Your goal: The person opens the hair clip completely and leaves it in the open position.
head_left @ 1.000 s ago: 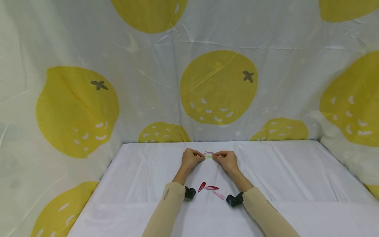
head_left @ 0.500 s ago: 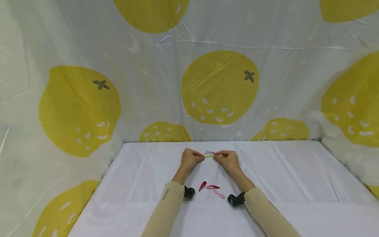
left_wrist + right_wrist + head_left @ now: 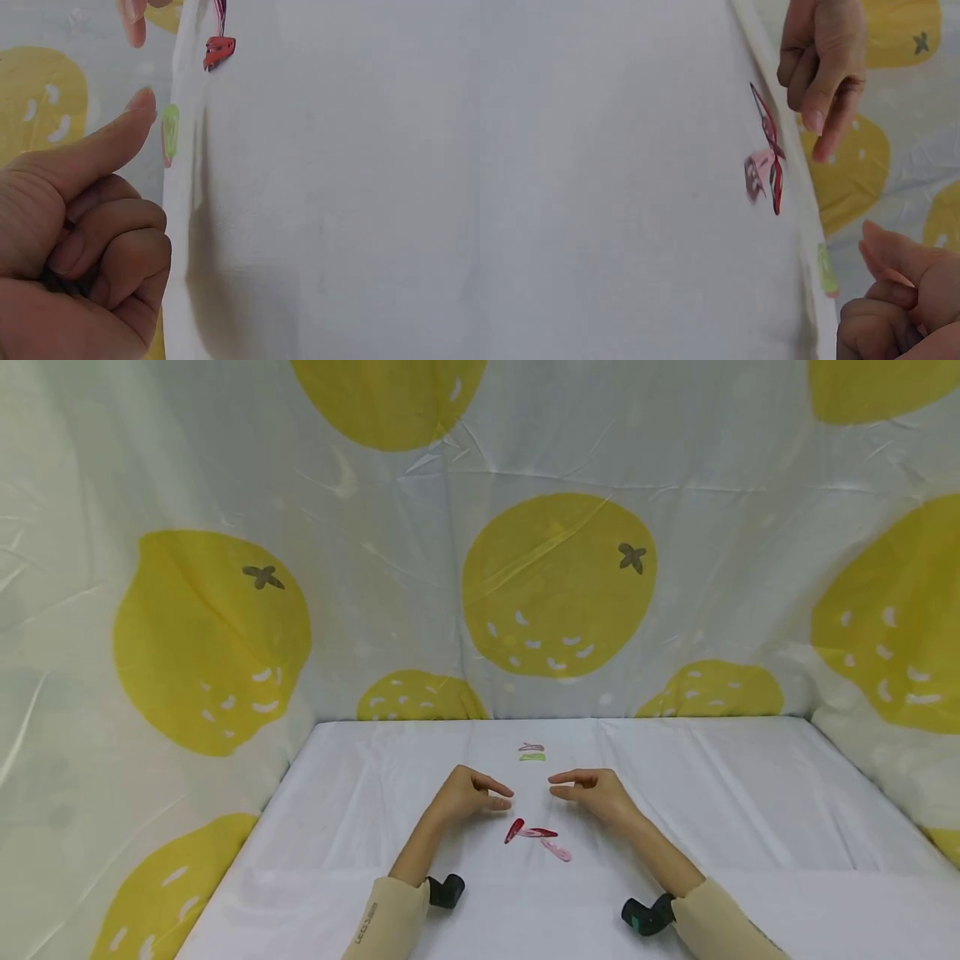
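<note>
Near the far side of the table lie a green snap hair clip (image 3: pixel 532 757) and a purple-pink clip (image 3: pixel 532 747), one behind the other. Closer in, a small group holds a red snap clip (image 3: pixel 513 832), a second red clip (image 3: pixel 543 832) with pale pink beside it, and a pink clip (image 3: pixel 556 850). My left hand (image 3: pixel 471 793) hovers left of and behind this group, thumb and forefinger apart, holding nothing. Opposite it, my right hand (image 3: pixel 592 793) is also bare, fingertips pointing inward. Both wrist views show the other fingers loosely curled.
White cloth (image 3: pixel 360 827) with soft creases covers the table. A curtain with yellow fruit prints (image 3: pixel 558 585) hangs behind and at the sides. Black wrist cameras (image 3: pixel 447 891) stick out from the sleeves' cuffs.
Both hands have let go of the green clip and drawn back toward the near side, slightly apart. The green clip stays lying in front of the purple-pink one.
</note>
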A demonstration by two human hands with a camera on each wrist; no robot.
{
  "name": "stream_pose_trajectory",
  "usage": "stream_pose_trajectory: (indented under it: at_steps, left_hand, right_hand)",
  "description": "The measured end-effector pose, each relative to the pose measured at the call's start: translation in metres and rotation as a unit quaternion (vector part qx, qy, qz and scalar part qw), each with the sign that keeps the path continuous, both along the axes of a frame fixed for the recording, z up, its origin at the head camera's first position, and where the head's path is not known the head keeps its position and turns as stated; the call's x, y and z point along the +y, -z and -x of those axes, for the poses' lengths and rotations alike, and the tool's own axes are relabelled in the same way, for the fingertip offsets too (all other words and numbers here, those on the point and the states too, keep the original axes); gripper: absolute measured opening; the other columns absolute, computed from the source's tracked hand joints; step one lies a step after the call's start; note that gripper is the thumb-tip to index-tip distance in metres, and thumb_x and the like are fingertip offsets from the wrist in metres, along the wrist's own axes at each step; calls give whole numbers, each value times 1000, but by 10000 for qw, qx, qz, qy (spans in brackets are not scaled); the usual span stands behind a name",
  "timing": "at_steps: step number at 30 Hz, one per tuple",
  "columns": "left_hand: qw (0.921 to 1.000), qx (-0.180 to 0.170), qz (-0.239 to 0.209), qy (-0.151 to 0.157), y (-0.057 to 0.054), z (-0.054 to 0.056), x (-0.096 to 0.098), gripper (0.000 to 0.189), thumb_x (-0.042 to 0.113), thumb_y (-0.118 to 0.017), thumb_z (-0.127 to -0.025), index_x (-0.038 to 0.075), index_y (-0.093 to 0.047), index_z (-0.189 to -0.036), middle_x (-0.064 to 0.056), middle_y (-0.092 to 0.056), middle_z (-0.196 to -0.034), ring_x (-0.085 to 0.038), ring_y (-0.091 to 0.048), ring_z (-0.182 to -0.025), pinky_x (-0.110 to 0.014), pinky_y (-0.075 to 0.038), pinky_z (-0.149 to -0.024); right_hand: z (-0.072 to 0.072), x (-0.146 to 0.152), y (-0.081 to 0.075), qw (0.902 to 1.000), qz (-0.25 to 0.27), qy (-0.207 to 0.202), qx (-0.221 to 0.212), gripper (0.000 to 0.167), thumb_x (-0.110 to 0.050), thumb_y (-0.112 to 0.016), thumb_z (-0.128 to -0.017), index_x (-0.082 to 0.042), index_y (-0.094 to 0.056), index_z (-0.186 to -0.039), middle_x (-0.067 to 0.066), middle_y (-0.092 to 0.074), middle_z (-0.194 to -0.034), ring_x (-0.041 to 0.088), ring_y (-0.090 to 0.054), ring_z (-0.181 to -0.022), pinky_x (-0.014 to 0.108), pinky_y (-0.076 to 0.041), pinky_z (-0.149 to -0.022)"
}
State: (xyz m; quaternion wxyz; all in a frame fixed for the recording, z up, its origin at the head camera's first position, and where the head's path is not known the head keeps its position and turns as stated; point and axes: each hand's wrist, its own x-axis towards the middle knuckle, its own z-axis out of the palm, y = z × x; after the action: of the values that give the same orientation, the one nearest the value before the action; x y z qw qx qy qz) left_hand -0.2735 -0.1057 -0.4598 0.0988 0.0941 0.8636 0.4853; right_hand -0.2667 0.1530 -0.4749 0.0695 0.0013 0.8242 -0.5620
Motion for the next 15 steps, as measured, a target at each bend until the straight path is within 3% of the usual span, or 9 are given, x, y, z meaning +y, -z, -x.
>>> stream_pose_trajectory:
  at_steps: [8, 15]
  left_hand:
    - [9986, -13, 48, 533, 1, -21, -3, 18, 8, -90, -76, 5, -84, -93, 8, -58, -60, -7, -42, -62, -21, -33, -55]
    - [9981, 166, 80, 589, 7, -26, 1, 20, 8, -94, -71, 5, -84, -89, 9, -51, -55, -6, -40, -58, -20, -30, -51]
  right_hand:
    - [-25, -11, 11, 9946, 424, -932, 166, 30, -21, -82, -88, -5, -80, -114, -6, -51, -61, 7, -46, -64, 20, -37, -61]
    - [-30, -22, 19, 9858, 339, -1482, 716, 29, -16, -83, -87, -2, -79, -112, -7, -44, -57, 0, -35, -50, 17, -28, -48]
